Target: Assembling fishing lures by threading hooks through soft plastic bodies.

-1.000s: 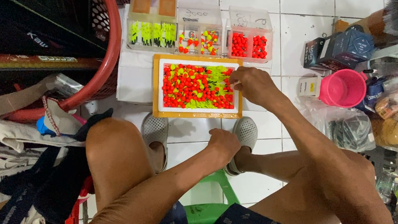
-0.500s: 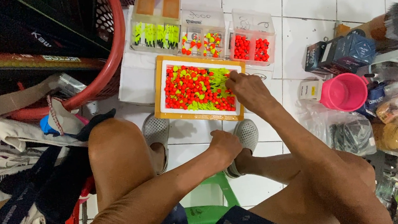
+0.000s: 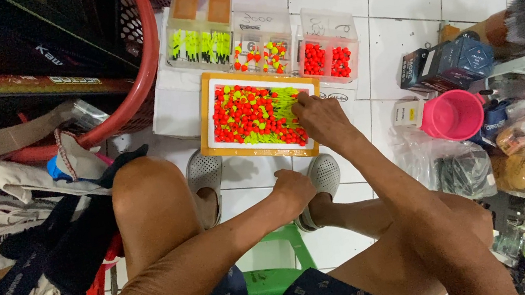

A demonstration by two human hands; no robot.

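Down on the tiled floor, just past the person's grey clogs, lies a shallow white tray (image 3: 209, 124) with an orange-yellow rim, heaped with small fishing floats (image 3: 251, 112), their round red-orange bodies and thin yellow-green stems all mixed together. The right hand (image 3: 320, 119) rests on the tray's right side, its fingers (image 3: 300, 101) drawn close and dipped into the floats, though I cannot tell whether they pinch one. The left hand (image 3: 294, 189) sits apart, lying curled and loosely closed near the right clog, holding nothing I can see. Beyond the tray, three clear plastic boxes stand in a row: the left box (image 3: 198, 32) holds yellow-green floats, the middle box (image 3: 260, 47) mixed red and yellow ones, the right box (image 3: 329, 46) plain red ones. To the right stands a pink cup (image 3: 453, 116), beside dark cartons and plastic bags.
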